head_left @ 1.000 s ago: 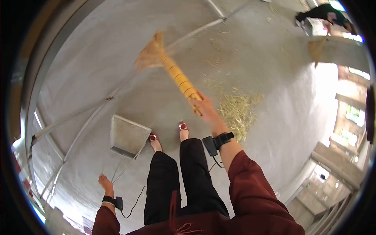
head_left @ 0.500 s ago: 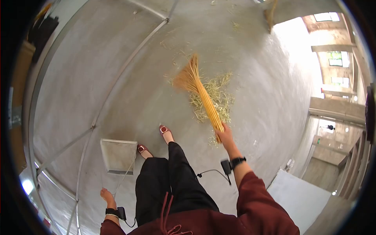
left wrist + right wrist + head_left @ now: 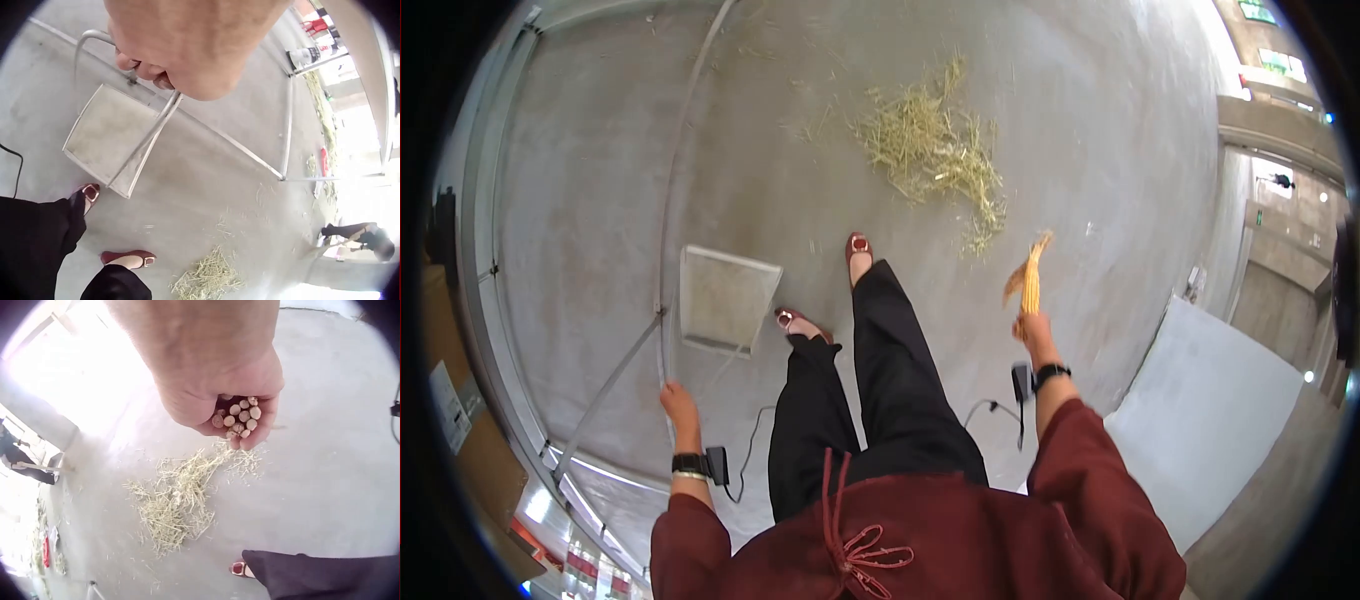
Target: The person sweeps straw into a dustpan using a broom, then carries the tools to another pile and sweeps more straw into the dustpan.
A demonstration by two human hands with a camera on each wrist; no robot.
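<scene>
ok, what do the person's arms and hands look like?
Left hand and right hand: ungloved, each with a black wrist strap, dark boxy module and thin dark cable; the left adds a pale band. Loose maroon sleeves.

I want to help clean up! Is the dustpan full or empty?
Empty of straw: the dustpan looks bare inside, and the straw pile lies on the floor.
</scene>
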